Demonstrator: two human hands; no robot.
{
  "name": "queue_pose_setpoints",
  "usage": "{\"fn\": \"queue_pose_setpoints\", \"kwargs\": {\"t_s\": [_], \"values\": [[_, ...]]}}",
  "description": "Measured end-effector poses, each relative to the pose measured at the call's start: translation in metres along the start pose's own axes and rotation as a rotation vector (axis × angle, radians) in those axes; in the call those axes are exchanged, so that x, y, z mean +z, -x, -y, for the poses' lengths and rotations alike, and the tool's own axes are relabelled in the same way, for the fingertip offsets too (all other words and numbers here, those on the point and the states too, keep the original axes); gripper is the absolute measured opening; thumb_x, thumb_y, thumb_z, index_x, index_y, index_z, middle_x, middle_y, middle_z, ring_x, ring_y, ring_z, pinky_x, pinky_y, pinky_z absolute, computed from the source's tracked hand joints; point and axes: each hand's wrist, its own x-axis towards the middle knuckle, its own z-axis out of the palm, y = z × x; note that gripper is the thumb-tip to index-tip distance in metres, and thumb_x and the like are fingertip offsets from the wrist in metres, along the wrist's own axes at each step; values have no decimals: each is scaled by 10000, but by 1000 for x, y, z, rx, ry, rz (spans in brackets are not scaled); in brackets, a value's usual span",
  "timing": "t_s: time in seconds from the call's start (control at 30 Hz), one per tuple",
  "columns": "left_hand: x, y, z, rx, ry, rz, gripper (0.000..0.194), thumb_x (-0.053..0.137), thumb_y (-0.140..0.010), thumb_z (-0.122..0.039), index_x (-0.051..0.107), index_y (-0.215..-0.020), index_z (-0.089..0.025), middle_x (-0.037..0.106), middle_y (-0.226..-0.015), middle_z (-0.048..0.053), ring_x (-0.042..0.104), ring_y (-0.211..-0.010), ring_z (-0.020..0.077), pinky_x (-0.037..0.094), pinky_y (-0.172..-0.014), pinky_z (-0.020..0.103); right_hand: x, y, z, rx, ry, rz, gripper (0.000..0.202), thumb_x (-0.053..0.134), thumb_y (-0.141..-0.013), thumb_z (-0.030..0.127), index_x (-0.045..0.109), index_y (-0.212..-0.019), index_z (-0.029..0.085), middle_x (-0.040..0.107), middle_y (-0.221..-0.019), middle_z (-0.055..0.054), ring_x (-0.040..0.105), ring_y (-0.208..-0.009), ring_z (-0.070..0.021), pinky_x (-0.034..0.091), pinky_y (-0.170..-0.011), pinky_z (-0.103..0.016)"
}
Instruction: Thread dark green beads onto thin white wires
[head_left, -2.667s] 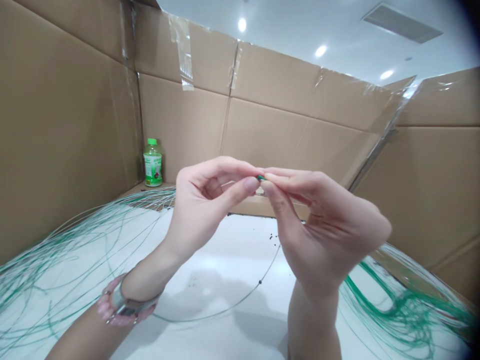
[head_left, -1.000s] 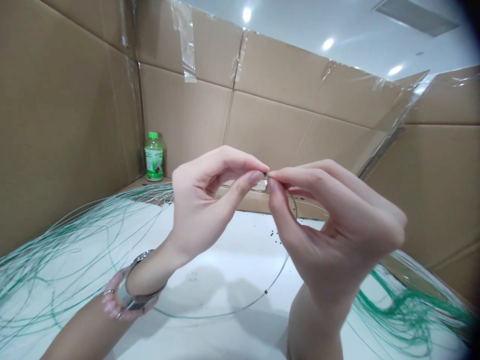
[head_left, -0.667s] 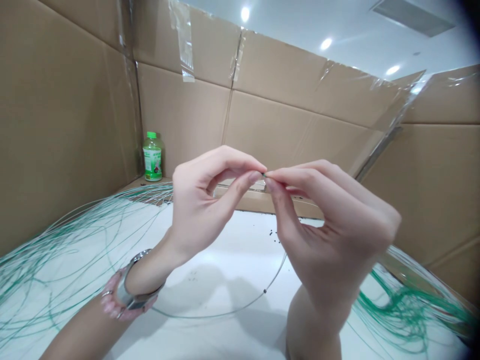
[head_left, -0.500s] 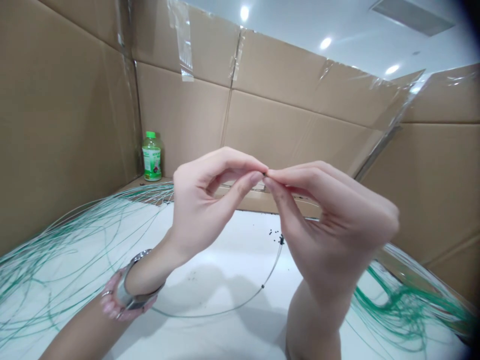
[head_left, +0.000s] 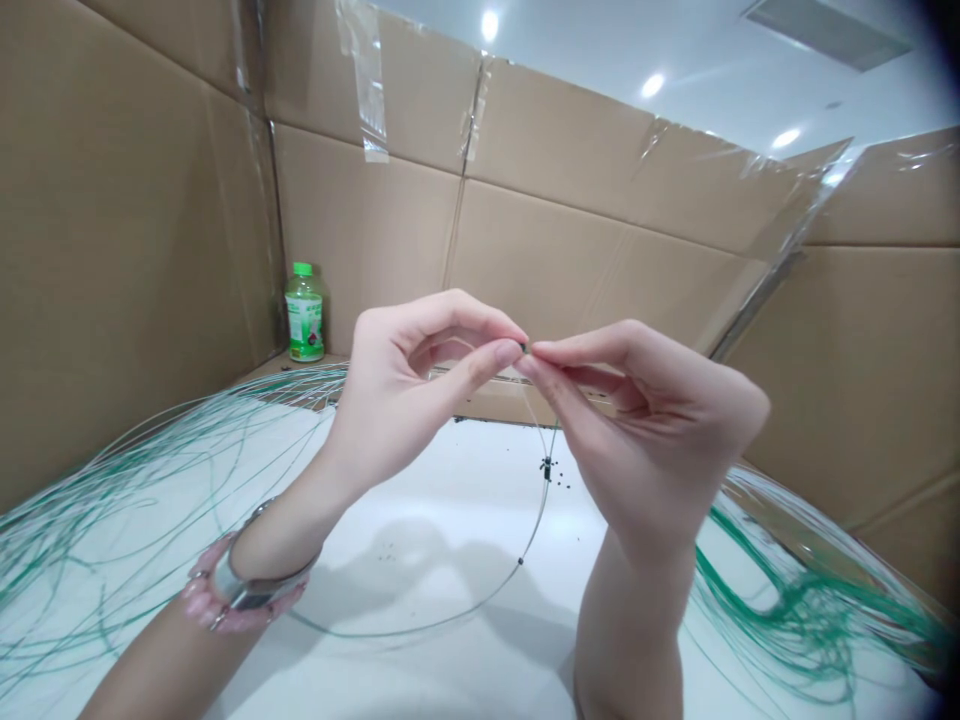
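Both my hands are raised at the middle of the view, fingertips meeting. My left hand (head_left: 397,400) is closed in a pinch on a tiny black piece (head_left: 523,347), too small to make out fully. My right hand (head_left: 645,430) pinches close beside it, apparently on the end of a thin green wire (head_left: 555,437). Below the fingertips, a white wire (head_left: 534,408) and the green one run down to a small black fitting (head_left: 547,469). From there a thin cable (head_left: 536,525) curves toward my left forearm, with a small black bead (head_left: 520,562) on it.
Loose green and white wires (head_left: 172,450) spread over the white table (head_left: 420,660) at left; a green bundle (head_left: 802,610) lies at right. Tiny black pieces (head_left: 562,480) are scattered near the fitting. A green-capped bottle (head_left: 304,318) stands by the cardboard walls (head_left: 600,230).
My right hand has shifted slightly left and its wrist has turned. The black fitting has moved a little left, and the white and green wires above it now show.
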Motion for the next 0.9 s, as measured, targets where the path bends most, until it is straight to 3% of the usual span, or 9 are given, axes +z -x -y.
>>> {"fn": "queue_pose_setpoints", "kwargs": {"t_s": [0.23, 0.47, 0.9], "values": [[0, -2, 2, -2, 39, -40, 66, 660, -773, -120, 689, -748, -174, 691, -675, -52, 648, -611, 35, 513, -527, 74, 1, -2, -2, 77, -90, 78, 154, 684, -740, 86, 684, -810, 223, 682, -748, 45, 643, -692, -97, 603, -614, -215], [-2, 1, 3, 127, -238, -63, 62, 649, -793, -151, 655, -734, -169, 666, -683, -43, 619, -617, 50, 512, -561, 132, -1, -5, -2, 126, -106, 162, 120, 629, -786, 99, 673, -755, 206, 674, -706, 36, 641, -680, -106, 614, -656, -242], [-2, 0, 9, 222, -430, -31, 88, 583, -839, -193, 563, -755, -175, 569, -693, -24, 541, -609, 75, 455, -580, 197, 8, -5, -7, 186, -151, 136, 89, 616, -779, 115, 625, -730, 189, 643, -679, 44, 630, -687, -90, 573, -586, -189]]}}
